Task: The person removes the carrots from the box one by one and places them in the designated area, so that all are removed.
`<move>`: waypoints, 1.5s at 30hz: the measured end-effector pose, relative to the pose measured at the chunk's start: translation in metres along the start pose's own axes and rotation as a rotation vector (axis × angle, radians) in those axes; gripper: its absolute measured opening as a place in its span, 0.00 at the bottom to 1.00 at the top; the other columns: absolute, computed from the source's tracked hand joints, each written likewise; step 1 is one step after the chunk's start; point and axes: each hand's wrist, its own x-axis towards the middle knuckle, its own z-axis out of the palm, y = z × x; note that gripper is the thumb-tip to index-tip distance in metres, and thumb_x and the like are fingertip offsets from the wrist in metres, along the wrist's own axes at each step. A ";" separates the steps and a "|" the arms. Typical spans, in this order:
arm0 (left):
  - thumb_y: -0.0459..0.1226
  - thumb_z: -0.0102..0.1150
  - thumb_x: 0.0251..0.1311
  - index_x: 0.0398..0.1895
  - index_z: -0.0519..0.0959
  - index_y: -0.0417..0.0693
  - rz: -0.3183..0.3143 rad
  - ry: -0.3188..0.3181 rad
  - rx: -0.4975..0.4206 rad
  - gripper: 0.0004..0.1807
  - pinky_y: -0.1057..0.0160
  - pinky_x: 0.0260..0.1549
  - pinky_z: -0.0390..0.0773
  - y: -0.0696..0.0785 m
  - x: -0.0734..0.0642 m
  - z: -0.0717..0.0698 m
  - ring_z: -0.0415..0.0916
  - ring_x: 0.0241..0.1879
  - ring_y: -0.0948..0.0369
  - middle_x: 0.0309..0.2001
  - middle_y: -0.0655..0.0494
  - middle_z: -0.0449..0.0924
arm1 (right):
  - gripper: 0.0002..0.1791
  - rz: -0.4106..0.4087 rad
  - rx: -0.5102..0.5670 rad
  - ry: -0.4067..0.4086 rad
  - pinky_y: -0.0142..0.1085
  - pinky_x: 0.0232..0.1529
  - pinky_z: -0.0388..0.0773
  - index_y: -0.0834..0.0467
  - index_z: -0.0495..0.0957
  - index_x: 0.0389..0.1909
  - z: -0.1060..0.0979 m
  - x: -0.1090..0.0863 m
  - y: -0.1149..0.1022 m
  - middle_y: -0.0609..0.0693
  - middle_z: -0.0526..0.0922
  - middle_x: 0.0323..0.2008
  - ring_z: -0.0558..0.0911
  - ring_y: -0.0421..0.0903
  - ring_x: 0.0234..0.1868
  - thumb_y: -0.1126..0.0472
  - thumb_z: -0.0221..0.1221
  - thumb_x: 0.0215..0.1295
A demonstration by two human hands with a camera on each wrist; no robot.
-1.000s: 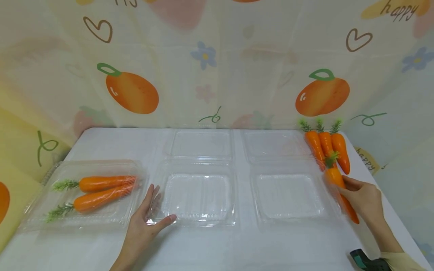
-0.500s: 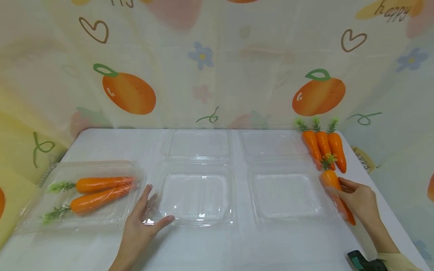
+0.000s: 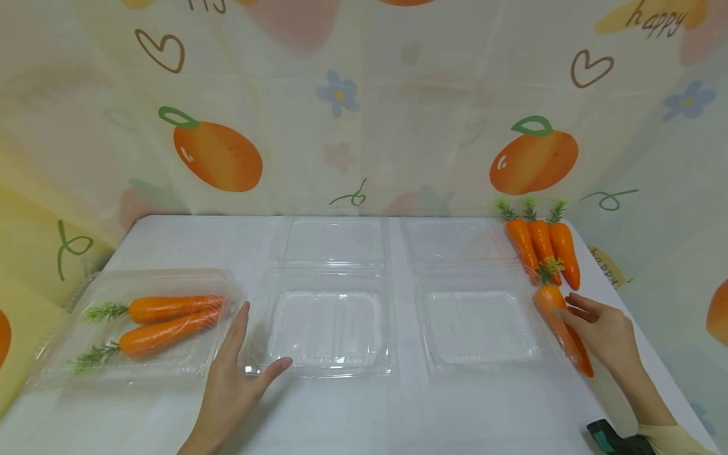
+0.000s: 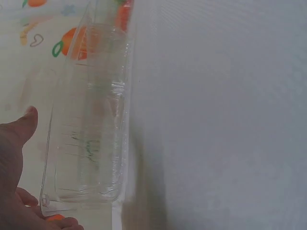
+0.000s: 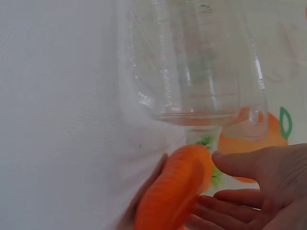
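My left hand point(image 3: 233, 373) has its thumb and fingers spread beside the left front corner of the middle clear plastic clamshell box point(image 3: 327, 373). In the left wrist view its fingers point(image 4: 29, 215) lie by the box's corner; whether they touch it I cannot tell. My right hand point(image 3: 605, 332) is over an orange carrot point(image 3: 554, 309) with a green top, lying on the table against the right clamshell box point(image 3: 483, 366). In the right wrist view the thumb is at the carrot point(image 5: 177, 187) and the loosely bent fingers point(image 5: 230, 211) lie beside it, not wrapped around it.
A closed clamshell box point(image 3: 188, 373) with two carrots point(image 3: 170, 309) inside stands at the left. Three more carrots point(image 3: 537, 243) lie at the back right. Both other boxes have lids point(image 3: 335, 243) folded back toward the patterned cloth point(image 3: 421, 126).
My left hand's fingers have straightened and eased away from the middle box. The right hand's fingers have loosened at the carrot, which has barely moved. The whole view shifted slightly.
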 end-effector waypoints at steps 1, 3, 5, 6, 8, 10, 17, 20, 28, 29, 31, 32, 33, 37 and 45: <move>0.39 0.79 0.43 0.78 0.51 0.53 -0.010 -0.008 0.005 0.60 0.64 0.71 0.53 0.001 0.000 -0.001 0.55 0.71 0.39 0.75 0.43 0.54 | 0.36 -0.009 -0.006 0.002 0.17 0.29 0.74 0.75 0.66 0.63 -0.001 0.000 -0.002 0.75 0.75 0.55 0.76 0.70 0.53 0.47 0.54 0.72; 0.40 0.78 0.44 0.79 0.49 0.56 -0.013 -0.018 0.013 0.61 0.56 0.70 0.54 0.003 0.001 -0.002 0.54 0.71 0.40 0.75 0.45 0.54 | 0.35 -0.041 -0.019 0.014 0.18 0.29 0.76 0.75 0.67 0.63 -0.004 -0.001 -0.005 0.75 0.75 0.55 0.76 0.70 0.53 0.48 0.54 0.72; 0.41 0.78 0.45 0.79 0.47 0.59 -0.008 -0.025 0.013 0.61 0.51 0.70 0.55 0.006 0.002 -0.004 0.53 0.72 0.40 0.76 0.46 0.53 | 0.34 -0.093 -0.035 0.030 0.20 0.29 0.78 0.75 0.67 0.63 -0.006 -0.002 -0.008 0.75 0.75 0.54 0.77 0.71 0.52 0.49 0.54 0.73; 0.41 0.78 0.45 0.79 0.46 0.61 -0.006 -0.028 0.011 0.62 0.48 0.70 0.55 0.007 0.003 -0.005 0.53 0.72 0.40 0.76 0.48 0.53 | 0.33 -0.116 -0.040 0.037 0.22 0.30 0.79 0.75 0.66 0.64 -0.008 -0.002 -0.010 0.75 0.75 0.54 0.77 0.71 0.52 0.50 0.54 0.72; 0.41 0.78 0.45 0.79 0.45 0.62 -0.008 -0.035 0.009 0.62 0.40 0.67 0.56 0.010 0.004 -0.007 0.52 0.72 0.40 0.77 0.50 0.52 | 0.35 -0.137 -0.040 0.042 0.26 0.31 0.82 0.75 0.63 0.66 -0.010 -0.003 -0.016 0.75 0.74 0.56 0.76 0.72 0.53 0.50 0.54 0.73; 0.43 0.78 0.45 0.79 0.44 0.64 -0.015 -0.042 0.006 0.62 0.35 0.65 0.56 0.014 0.004 -0.010 0.51 0.72 0.40 0.77 0.52 0.50 | 0.36 -0.149 -0.042 0.043 0.35 0.36 0.85 0.74 0.60 0.68 -0.011 -0.004 -0.023 0.76 0.72 0.58 0.75 0.72 0.54 0.49 0.54 0.73; 0.42 0.78 0.45 0.79 0.42 0.63 0.013 -0.054 -0.004 0.64 0.57 0.73 0.48 0.025 0.006 -0.025 0.44 0.76 0.54 0.78 0.54 0.48 | 0.41 -0.158 -0.061 0.041 0.66 0.52 0.70 0.74 0.55 0.70 -0.013 -0.012 -0.052 0.77 0.63 0.65 0.68 0.75 0.59 0.46 0.53 0.72; 0.38 0.80 0.41 0.79 0.43 0.60 0.088 -0.033 -0.005 0.66 0.78 0.68 0.45 0.024 0.009 -0.034 0.46 0.74 0.68 0.77 0.57 0.50 | 0.44 -0.168 -0.060 0.030 0.71 0.52 0.66 0.73 0.52 0.72 -0.011 -0.017 -0.064 0.76 0.59 0.67 0.65 0.76 0.61 0.44 0.53 0.72; 0.33 0.81 0.30 0.78 0.46 0.45 0.295 -0.040 -0.092 0.69 0.81 0.65 0.50 0.014 0.019 -0.056 0.57 0.68 0.77 0.76 0.47 0.53 | 0.47 -0.253 0.043 -0.006 0.71 0.57 0.61 0.67 0.47 0.75 0.006 -0.030 -0.101 0.72 0.56 0.71 0.60 0.75 0.66 0.45 0.57 0.69; 0.33 0.81 0.30 0.78 0.46 0.44 0.304 -0.055 -0.099 0.69 0.80 0.65 0.50 0.013 0.020 -0.059 0.57 0.68 0.76 0.76 0.47 0.53 | 0.47 -0.267 0.054 -0.006 0.71 0.57 0.62 0.66 0.46 0.76 0.008 -0.031 -0.107 0.71 0.55 0.72 0.61 0.74 0.66 0.46 0.58 0.69; 0.32 0.80 0.31 0.78 0.45 0.45 0.293 -0.089 -0.109 0.69 0.81 0.65 0.50 0.012 0.022 -0.062 0.58 0.68 0.76 0.76 0.47 0.51 | 0.49 -0.302 0.070 0.001 0.68 0.57 0.64 0.65 0.43 0.77 0.013 -0.034 -0.116 0.69 0.53 0.73 0.63 0.73 0.65 0.47 0.59 0.68; 0.32 0.80 0.32 0.79 0.45 0.46 0.284 -0.107 -0.107 0.69 0.81 0.64 0.50 0.012 0.022 -0.064 0.58 0.67 0.76 0.77 0.48 0.50 | 0.50 -0.320 0.084 0.003 0.67 0.58 0.65 0.64 0.41 0.77 0.016 -0.035 -0.120 0.69 0.52 0.73 0.62 0.72 0.66 0.47 0.60 0.68; 0.31 0.80 0.33 0.79 0.44 0.47 0.275 -0.124 -0.107 0.69 0.81 0.65 0.50 0.012 0.023 -0.066 0.59 0.66 0.77 0.77 0.48 0.49 | 0.52 -0.337 0.092 0.008 0.66 0.59 0.65 0.63 0.39 0.77 0.019 -0.036 -0.125 0.68 0.50 0.74 0.61 0.72 0.67 0.48 0.61 0.67; 0.31 0.75 0.45 0.79 0.42 0.54 0.188 -0.156 -0.081 0.63 0.84 0.62 0.48 0.011 0.024 -0.075 0.53 0.68 0.79 0.78 0.53 0.46 | 0.56 -0.361 0.117 0.002 0.63 0.62 0.63 0.58 0.32 0.78 0.032 -0.040 -0.141 0.65 0.45 0.76 0.60 0.70 0.69 0.46 0.62 0.66; 0.30 0.57 0.67 0.79 0.37 0.58 0.097 -0.207 -0.295 0.48 0.82 0.65 0.47 -0.007 0.030 -0.101 0.41 0.75 0.70 0.79 0.57 0.38 | 0.56 -0.371 0.171 -0.085 0.61 0.69 0.54 0.54 0.29 0.78 0.065 -0.044 -0.178 0.56 0.40 0.78 0.53 0.62 0.74 0.42 0.59 0.66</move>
